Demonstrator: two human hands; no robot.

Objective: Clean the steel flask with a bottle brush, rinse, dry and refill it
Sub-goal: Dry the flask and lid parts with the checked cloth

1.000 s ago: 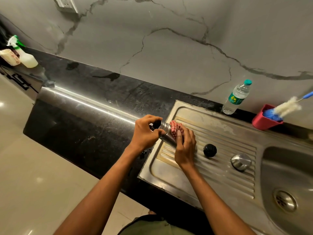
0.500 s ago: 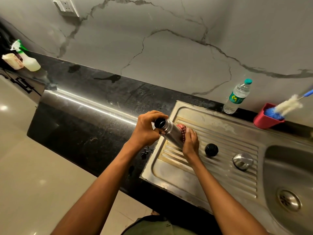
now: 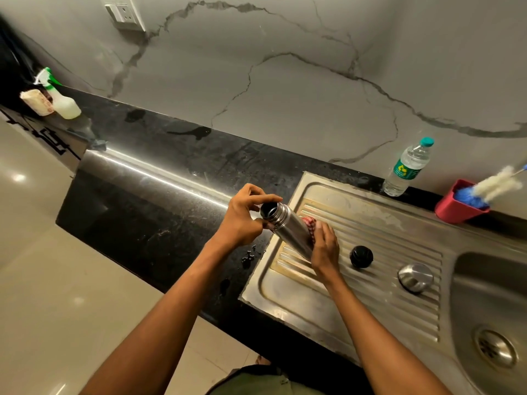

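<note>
The steel flask (image 3: 288,227) is held tilted over the left end of the drainboard (image 3: 370,220), its open mouth facing up and left. My left hand (image 3: 245,220) grips its neck. My right hand (image 3: 325,249) wraps a red checked cloth (image 3: 310,225) round the flask's lower body. A black stopper (image 3: 361,256) and a steel cap (image 3: 415,277) lie on the drainboard to the right. The bottle brush (image 3: 499,183) stands in a red holder (image 3: 456,208) at the back right. A plastic water bottle (image 3: 406,168) stands by the wall.
The sink basin (image 3: 496,323) with its drain lies at the right. Black countertop (image 3: 159,172) stretches left, with water drops near the drainboard. A spray bottle (image 3: 61,99) and a small container (image 3: 37,102) stand at the far left. A wall socket (image 3: 124,12) is above.
My right hand has slid the cloth down the flask from near the neck toward its base, baring more steel. The left hand keeps its hold at the neck.
</note>
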